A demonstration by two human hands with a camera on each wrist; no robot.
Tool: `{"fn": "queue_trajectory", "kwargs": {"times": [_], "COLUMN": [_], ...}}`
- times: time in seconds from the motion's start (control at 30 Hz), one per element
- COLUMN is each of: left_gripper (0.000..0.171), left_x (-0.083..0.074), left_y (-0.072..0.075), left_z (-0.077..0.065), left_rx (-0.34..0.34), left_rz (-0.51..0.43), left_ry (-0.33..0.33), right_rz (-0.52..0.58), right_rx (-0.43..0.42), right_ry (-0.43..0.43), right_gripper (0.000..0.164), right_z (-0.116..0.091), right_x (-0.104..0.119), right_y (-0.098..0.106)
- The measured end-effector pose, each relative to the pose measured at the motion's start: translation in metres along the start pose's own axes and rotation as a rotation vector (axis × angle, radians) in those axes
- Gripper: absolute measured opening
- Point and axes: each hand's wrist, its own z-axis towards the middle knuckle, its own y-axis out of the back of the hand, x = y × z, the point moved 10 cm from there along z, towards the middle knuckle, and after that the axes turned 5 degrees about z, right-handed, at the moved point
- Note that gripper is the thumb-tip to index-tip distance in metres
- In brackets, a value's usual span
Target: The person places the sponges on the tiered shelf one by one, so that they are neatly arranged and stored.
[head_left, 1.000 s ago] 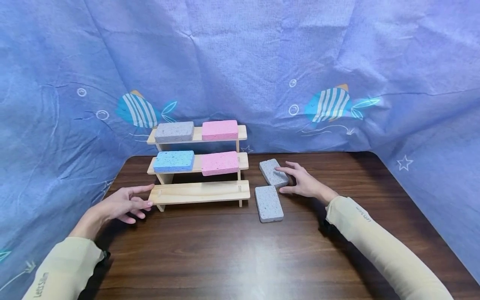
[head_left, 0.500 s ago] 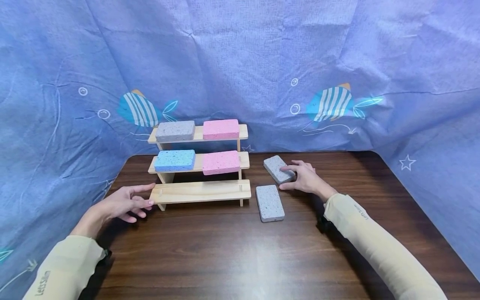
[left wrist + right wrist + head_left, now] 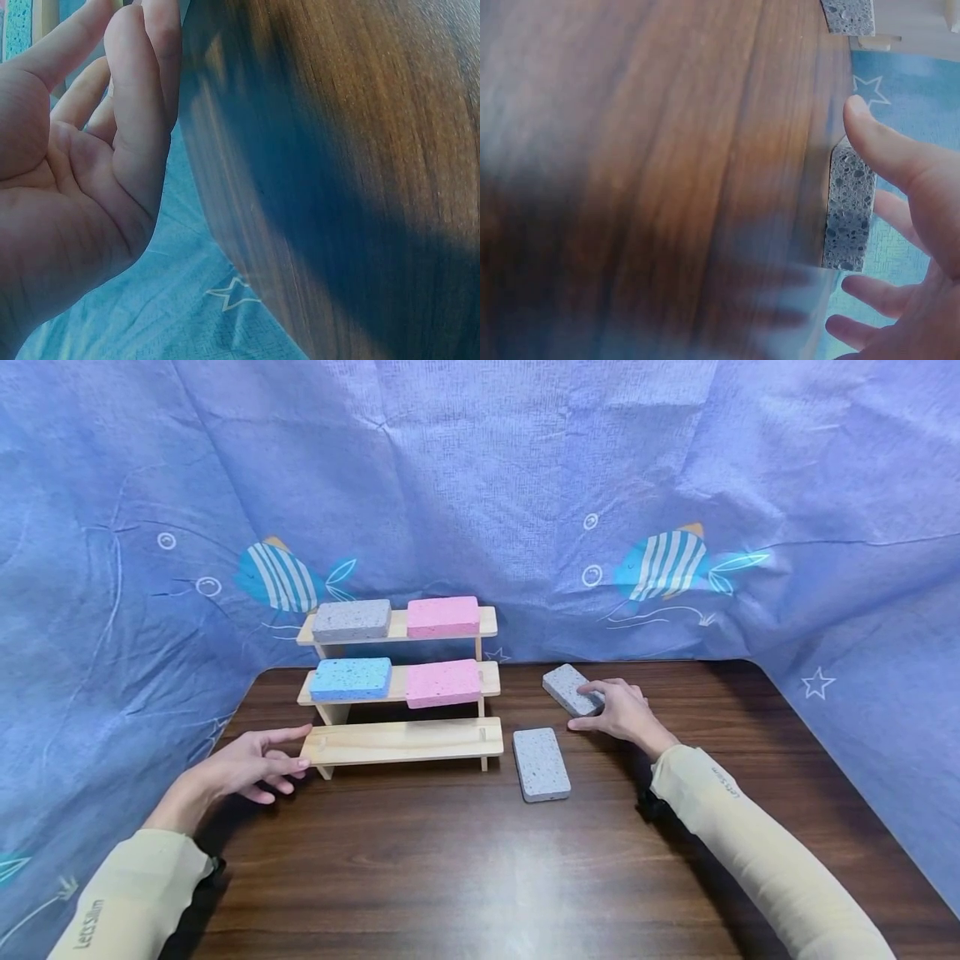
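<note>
A three-tier wooden shelf (image 3: 405,743) stands at the left. My left hand (image 3: 243,768) pinches the left end of its bottom tier between thumb and index finger; the other fingers hang free. At the shelf's right, my right hand (image 3: 618,714) holds a speckled grey sponge (image 3: 566,685), with the thumb at its near side and the index finger over it. The right wrist view shows this sponge (image 3: 847,214) edge-on beside the thumb. A second grey sponge (image 3: 542,766) lies flat on the table, nearer the front.
On the top tier sit a grey sponge (image 3: 351,620) and a pink sponge (image 3: 442,617). The middle tier bears a blue sponge (image 3: 350,679) and another pink one. A blue fish-print curtain (image 3: 480,485) hangs behind the dark wooden table (image 3: 450,868).
My right hand has closed on the farther grey sponge and shifted it to the right and back, away from the other grey one. The left hand keeps its place on the shelf.
</note>
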Motion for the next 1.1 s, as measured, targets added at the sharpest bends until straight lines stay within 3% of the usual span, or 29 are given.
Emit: {"fn": "queue_trajectory", "kwargs": {"times": [0.33, 1.1], "left_gripper": [0.085, 0.085], "left_x": [0.0036, -0.0010], "left_y": [-0.0031, 0.0006], "left_z": [-0.0019, -0.0008], "left_rx": [0.003, 0.005], "left_rz": [0.008, 0.006], "left_ry": [0.007, -0.003], "right_rz": [0.012, -0.020], "right_rx": [-0.050, -0.077], "right_ry": [-0.047, 0.068], "right_gripper": [0.062, 0.052], "right_z": [-0.0001, 0.0023], "right_x": [-0.0019, 0.0048], "right_y": [-0.0027, 0.0019]}}
